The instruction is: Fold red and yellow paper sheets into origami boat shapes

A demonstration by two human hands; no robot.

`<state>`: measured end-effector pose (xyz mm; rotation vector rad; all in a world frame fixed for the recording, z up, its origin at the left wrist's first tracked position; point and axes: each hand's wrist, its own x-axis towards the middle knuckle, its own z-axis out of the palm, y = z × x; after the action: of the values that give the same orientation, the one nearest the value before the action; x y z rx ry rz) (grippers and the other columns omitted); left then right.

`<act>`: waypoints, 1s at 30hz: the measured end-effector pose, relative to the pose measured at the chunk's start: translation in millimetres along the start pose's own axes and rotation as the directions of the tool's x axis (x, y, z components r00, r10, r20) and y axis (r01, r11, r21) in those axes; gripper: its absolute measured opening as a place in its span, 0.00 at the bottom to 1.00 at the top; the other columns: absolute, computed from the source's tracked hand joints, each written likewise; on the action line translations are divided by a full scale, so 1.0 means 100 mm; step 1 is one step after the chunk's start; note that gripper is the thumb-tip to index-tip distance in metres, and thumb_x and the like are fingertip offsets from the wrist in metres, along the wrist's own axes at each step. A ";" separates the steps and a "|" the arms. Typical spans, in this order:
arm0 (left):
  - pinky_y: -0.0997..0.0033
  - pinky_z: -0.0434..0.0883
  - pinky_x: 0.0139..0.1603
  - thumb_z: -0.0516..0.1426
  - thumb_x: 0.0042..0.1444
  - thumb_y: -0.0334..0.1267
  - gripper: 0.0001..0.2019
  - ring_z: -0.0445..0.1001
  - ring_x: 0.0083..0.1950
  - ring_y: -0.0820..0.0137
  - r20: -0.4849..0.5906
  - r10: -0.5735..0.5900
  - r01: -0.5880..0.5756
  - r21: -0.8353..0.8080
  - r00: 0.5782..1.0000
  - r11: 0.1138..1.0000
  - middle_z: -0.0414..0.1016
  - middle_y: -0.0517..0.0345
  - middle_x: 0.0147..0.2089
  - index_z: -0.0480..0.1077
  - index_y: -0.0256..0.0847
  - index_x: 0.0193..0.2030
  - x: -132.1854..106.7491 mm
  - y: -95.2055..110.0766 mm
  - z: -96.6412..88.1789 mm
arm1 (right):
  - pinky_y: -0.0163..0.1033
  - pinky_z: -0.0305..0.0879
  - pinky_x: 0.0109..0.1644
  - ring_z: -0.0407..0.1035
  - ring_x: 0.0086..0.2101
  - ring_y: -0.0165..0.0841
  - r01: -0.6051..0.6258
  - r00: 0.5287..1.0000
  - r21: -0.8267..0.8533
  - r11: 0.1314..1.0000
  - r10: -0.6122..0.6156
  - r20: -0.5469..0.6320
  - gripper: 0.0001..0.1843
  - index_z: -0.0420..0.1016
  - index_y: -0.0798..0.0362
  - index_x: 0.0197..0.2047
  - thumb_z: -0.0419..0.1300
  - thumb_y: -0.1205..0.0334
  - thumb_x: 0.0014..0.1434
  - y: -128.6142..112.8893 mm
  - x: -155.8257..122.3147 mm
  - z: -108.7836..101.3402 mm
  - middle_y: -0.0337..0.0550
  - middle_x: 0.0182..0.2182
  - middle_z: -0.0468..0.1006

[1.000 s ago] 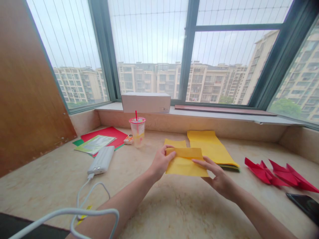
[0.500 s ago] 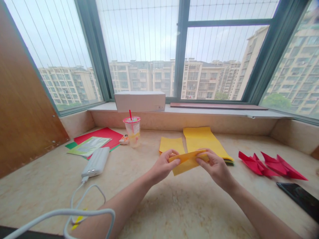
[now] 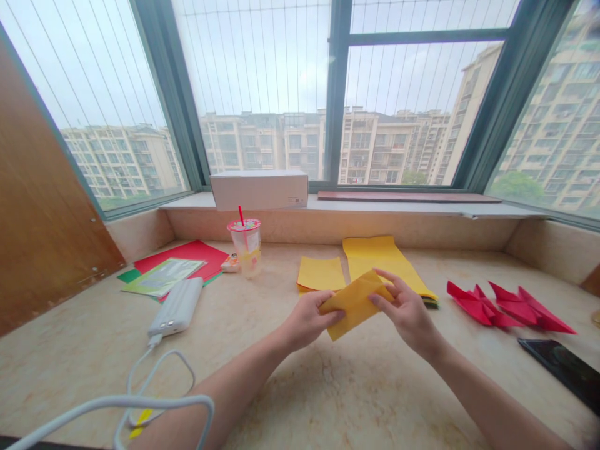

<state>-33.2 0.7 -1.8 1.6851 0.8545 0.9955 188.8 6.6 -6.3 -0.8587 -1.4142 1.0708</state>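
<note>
A folded sheet of yellow paper (image 3: pixel 355 306) is held tilted above the counter between both hands. My left hand (image 3: pixel 312 320) pinches its left end, thumb on top and fingers behind. My right hand (image 3: pixel 405 309) grips the right end, its thumb on the near face and its fingers at the upper edge. Behind my left hand lies a small square stack of yellow paper (image 3: pixel 321 272). A larger stack of yellow sheets (image 3: pixel 382 261) lies beyond my right hand, with darker sheets showing under its near edge.
Two red folded-paper pieces (image 3: pixel 482 304) and a black phone (image 3: pixel 562 369) lie at right. Leftward are a plastic cup with a straw (image 3: pixel 247 247), a white power bank (image 3: pixel 177 306), its white cable (image 3: pixel 159 400) across my left forearm, and red paper (image 3: pixel 210 255). A white box (image 3: pixel 260 190) stands on the sill.
The yellow paper has turned so that more of its broad face shows, and its right end has risen. Both hands keep hold. The whole view has shifted slightly.
</note>
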 end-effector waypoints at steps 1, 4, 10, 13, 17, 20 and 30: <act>0.72 0.67 0.41 0.61 0.55 0.41 0.10 0.74 0.41 0.64 -0.010 -0.004 0.004 0.012 1.000 1.000 0.78 0.54 0.38 0.76 0.37 0.40 0.00 0.01 0.00 | 0.45 0.72 0.47 0.75 0.42 0.40 -0.029 0.999 0.005 1.000 0.029 0.023 0.37 0.60 0.48 0.63 0.66 0.47 0.55 -0.01 0.00 0.00 0.47 0.43 0.79; 0.72 0.67 0.38 0.61 0.54 0.41 0.09 0.73 0.37 0.65 -0.062 -0.019 0.023 0.063 0.998 0.998 0.77 0.55 0.35 0.76 0.36 0.37 0.01 0.02 -0.01 | 0.44 0.73 0.46 0.75 0.43 0.40 -0.061 0.994 0.022 0.998 0.059 0.094 0.37 0.59 0.49 0.63 0.67 0.48 0.55 -0.03 -0.02 0.00 0.49 0.47 0.78; 0.73 0.67 0.36 0.62 0.50 0.38 0.09 0.73 0.37 0.65 -0.081 -0.043 0.049 0.072 0.996 0.996 0.78 0.54 0.36 0.77 0.37 0.37 0.00 0.04 0.00 | 0.44 0.73 0.45 0.76 0.41 0.41 -0.075 0.996 0.024 0.997 0.074 0.041 0.34 0.63 0.48 0.57 0.68 0.46 0.53 -0.03 -0.02 0.02 0.49 0.45 0.80; 0.75 0.65 0.33 0.62 0.50 0.39 0.09 0.71 0.34 0.68 0.014 -0.063 0.063 0.034 0.998 0.997 0.76 0.55 0.33 0.77 0.36 0.37 -0.03 0.09 0.02 | 0.42 0.71 0.46 0.75 0.41 0.41 -0.071 0.997 -0.009 0.997 0.071 0.034 0.22 0.72 0.50 0.46 0.68 0.47 0.53 -0.01 0.00 0.01 0.46 0.40 0.81; 0.76 0.62 0.31 0.63 0.52 0.43 0.14 0.68 0.33 0.70 0.171 -0.046 0.050 -0.021 0.984 0.999 0.74 0.56 0.34 0.76 0.36 0.42 -0.06 0.15 0.05 | 0.41 0.69 0.42 0.74 0.37 0.39 -0.029 0.998 -0.105 0.994 0.036 0.061 0.15 0.75 0.51 0.39 0.67 0.50 0.54 -0.01 -0.02 0.04 0.43 0.35 0.81; 0.77 0.59 0.28 0.62 0.54 0.45 0.14 0.64 0.30 0.72 0.224 -0.066 0.073 -0.024 0.972 0.997 0.71 0.59 0.30 0.75 0.36 0.40 -0.06 0.17 0.07 | 0.40 0.68 0.41 0.72 0.35 0.37 0.009 0.996 -0.152 0.988 0.004 0.085 0.13 0.76 0.51 0.37 0.66 0.51 0.55 -0.04 -0.06 0.12 0.41 0.33 0.80; 0.76 0.60 0.28 0.60 0.55 0.49 0.16 0.63 0.30 0.72 0.071 -0.095 0.094 0.016 0.993 0.995 0.68 0.58 0.29 0.72 0.35 0.33 -0.05 0.15 0.15 | 0.43 0.70 0.46 0.75 0.38 0.38 -0.057 0.991 0.129 0.990 0.040 0.125 0.22 0.75 0.49 0.41 0.70 0.45 0.48 -0.10 -0.05 0.26 0.40 0.35 0.80</act>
<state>-20.2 -13.4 8.7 1.6652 0.8868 0.8621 164.4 -4.7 2.5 -0.7453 -1.4112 1.2581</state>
